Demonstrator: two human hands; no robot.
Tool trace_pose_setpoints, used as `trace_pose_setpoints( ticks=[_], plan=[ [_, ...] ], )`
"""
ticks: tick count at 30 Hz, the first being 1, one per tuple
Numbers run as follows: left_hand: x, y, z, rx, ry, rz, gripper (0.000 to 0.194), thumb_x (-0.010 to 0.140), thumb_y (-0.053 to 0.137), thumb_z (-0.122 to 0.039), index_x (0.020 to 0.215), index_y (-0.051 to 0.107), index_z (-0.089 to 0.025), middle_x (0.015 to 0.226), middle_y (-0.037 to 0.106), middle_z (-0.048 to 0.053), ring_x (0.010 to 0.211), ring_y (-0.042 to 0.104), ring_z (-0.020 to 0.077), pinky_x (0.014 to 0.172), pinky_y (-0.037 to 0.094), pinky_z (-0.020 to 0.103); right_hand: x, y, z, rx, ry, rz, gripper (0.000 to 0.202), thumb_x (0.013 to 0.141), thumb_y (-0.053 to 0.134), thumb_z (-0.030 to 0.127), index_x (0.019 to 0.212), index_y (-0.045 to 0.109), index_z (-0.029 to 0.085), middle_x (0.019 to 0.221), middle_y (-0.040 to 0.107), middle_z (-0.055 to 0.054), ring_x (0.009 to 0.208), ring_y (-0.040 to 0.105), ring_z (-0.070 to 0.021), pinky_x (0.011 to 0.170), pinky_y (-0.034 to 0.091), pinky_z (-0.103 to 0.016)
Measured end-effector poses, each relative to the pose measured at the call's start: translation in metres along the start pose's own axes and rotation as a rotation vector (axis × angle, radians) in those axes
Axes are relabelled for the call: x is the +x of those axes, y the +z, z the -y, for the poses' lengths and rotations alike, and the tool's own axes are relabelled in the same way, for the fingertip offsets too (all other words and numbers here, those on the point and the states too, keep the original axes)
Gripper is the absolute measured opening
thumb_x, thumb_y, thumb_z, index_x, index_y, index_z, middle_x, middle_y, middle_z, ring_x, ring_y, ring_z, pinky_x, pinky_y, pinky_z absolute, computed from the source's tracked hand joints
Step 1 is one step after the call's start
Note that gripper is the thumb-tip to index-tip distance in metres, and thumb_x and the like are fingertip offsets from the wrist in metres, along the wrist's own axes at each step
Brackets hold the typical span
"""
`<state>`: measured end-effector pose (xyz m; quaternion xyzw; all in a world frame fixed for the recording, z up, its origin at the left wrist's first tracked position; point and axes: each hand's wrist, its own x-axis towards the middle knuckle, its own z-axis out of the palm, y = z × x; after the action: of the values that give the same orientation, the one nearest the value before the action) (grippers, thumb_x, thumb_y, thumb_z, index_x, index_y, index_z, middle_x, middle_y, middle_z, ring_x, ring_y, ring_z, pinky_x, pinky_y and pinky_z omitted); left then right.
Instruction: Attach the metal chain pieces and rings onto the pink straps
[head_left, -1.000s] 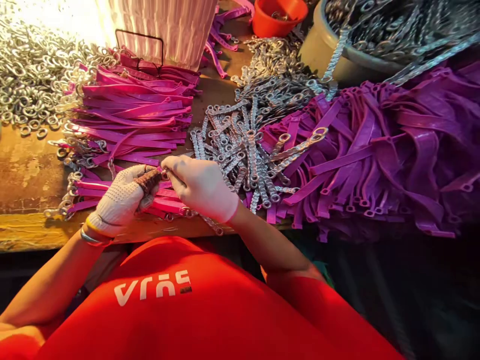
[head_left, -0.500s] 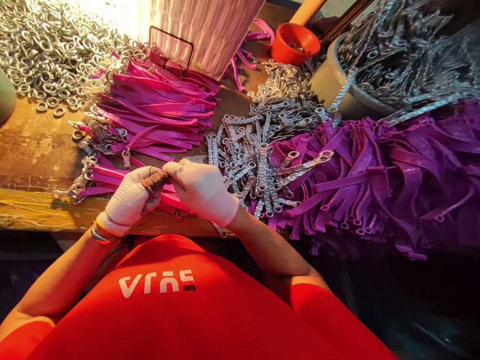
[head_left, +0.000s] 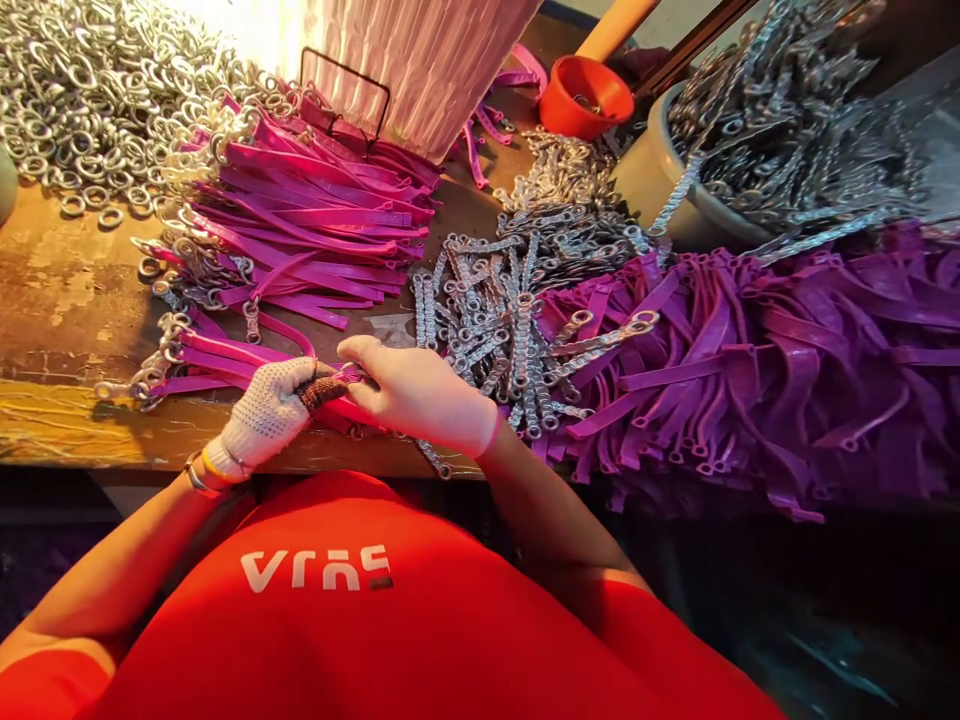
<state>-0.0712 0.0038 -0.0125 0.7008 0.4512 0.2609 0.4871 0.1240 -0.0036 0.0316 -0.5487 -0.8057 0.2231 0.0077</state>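
My left hand (head_left: 281, 402), in a dotted white knit glove with dark worn fingertips, is closed in a pinch near the table's front edge. From its fingertips pokes the end of a purple strap (head_left: 349, 373), partly hidden by the fingers. My right hand (head_left: 424, 392), in a smooth white glove, meets it from the right, its fingers closing on the same small end; one finger is raised above. Under and behind the hands lie pink-purple straps (head_left: 322, 225) with metal pieces at their left ends. Braided silvery links with ring ends (head_left: 480, 300) are heaped right of my right hand.
Loose metal rings (head_left: 90, 120) cover the back left of the wooden table (head_left: 67, 290). A ribbed, brightly lit lamp shade (head_left: 420, 70) hangs at the back. A red bowl (head_left: 585, 97) and a bucket of braided links (head_left: 660, 150) stand back right. More purple straps (head_left: 750, 370) drape over the right edge.
Both hands have moved slightly right and down. My right fingers have spread a little at the pinch, and a purple strap end now shows between the hands.
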Motion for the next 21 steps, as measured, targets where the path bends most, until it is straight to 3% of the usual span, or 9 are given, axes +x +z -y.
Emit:
trace_pose_setpoints(
  ticks=[4, 7, 10, 16, 19, 21],
  plan=[
    [-0.002, 0.008, 0.001, 0.050, 0.041, -0.040, 0.032, 0.094, 0.059, -0.043, 0.083, 0.071, -0.015, 0.076, 0.069, 0.003, 0.069, 0.055, 0.0146, 0.066, 0.042, 0.024, 0.005, 0.001, -0.008, 0.053, -0.028, 0.088, 0.038, 0.092, 0.065, 0.039, 0.125, 0.058, 0.021, 0.101, 0.076, -0.005, 0.085, 0.072, -0.0223, 0.068, 0.042, -0.026],
    [-0.001, 0.011, 0.003, 0.101, 0.052, -0.068, 0.031, 0.095, 0.058, -0.041, 0.086, 0.071, -0.015, 0.077, 0.070, 0.003, 0.068, 0.057, 0.0146, 0.067, 0.043, 0.024, 0.007, 0.009, -0.009, 0.012, -0.035, 0.047, 0.037, 0.091, 0.065, 0.046, 0.118, 0.059, 0.021, 0.095, 0.076, -0.004, 0.082, 0.072, -0.0222, 0.063, 0.039, -0.026],
    [0.000, 0.012, 0.008, 0.188, 0.095, -0.078, 0.027, 0.095, 0.056, -0.034, 0.083, 0.071, -0.014, 0.073, 0.069, 0.003, 0.065, 0.056, 0.0141, 0.065, 0.043, 0.024, 0.003, 0.021, -0.004, -0.158, -0.007, -0.015, 0.030, 0.098, 0.053, 0.043, 0.109, 0.060, 0.016, 0.089, 0.076, -0.009, 0.077, 0.072, -0.0246, 0.058, 0.035, -0.028],
    [0.007, 0.010, 0.010, 0.413, 0.118, 0.148, 0.021, 0.085, 0.050, -0.014, 0.082, 0.070, -0.015, 0.078, 0.071, 0.006, 0.072, 0.063, 0.0193, 0.068, 0.046, 0.028, -0.009, 0.042, -0.001, -0.348, -0.119, 0.000, 0.027, 0.099, 0.047, 0.033, 0.099, 0.062, 0.011, 0.083, 0.073, -0.015, 0.074, 0.071, -0.0262, 0.058, 0.034, -0.033],
    [0.016, -0.006, -0.002, 0.525, 0.100, 0.290, 0.025, 0.077, 0.049, -0.006, 0.082, 0.071, -0.018, 0.076, 0.070, 0.003, 0.068, 0.061, 0.0177, 0.066, 0.044, 0.027, -0.015, 0.043, -0.009, -0.323, -0.150, -0.015, 0.030, 0.100, 0.047, 0.036, 0.097, 0.063, 0.012, 0.080, 0.073, -0.012, 0.071, 0.069, -0.0234, 0.056, 0.031, -0.033],
    [0.022, -0.032, -0.008, 0.550, 0.091, 0.258, 0.023, 0.076, 0.053, -0.009, 0.080, 0.072, -0.020, 0.073, 0.069, 0.001, 0.063, 0.058, 0.0159, 0.065, 0.043, 0.026, -0.021, 0.041, -0.017, -0.317, -0.116, -0.076, 0.035, 0.102, 0.046, 0.042, 0.099, 0.064, 0.012, 0.081, 0.073, -0.011, 0.071, 0.068, -0.0220, 0.055, 0.027, -0.033]
  ],
)
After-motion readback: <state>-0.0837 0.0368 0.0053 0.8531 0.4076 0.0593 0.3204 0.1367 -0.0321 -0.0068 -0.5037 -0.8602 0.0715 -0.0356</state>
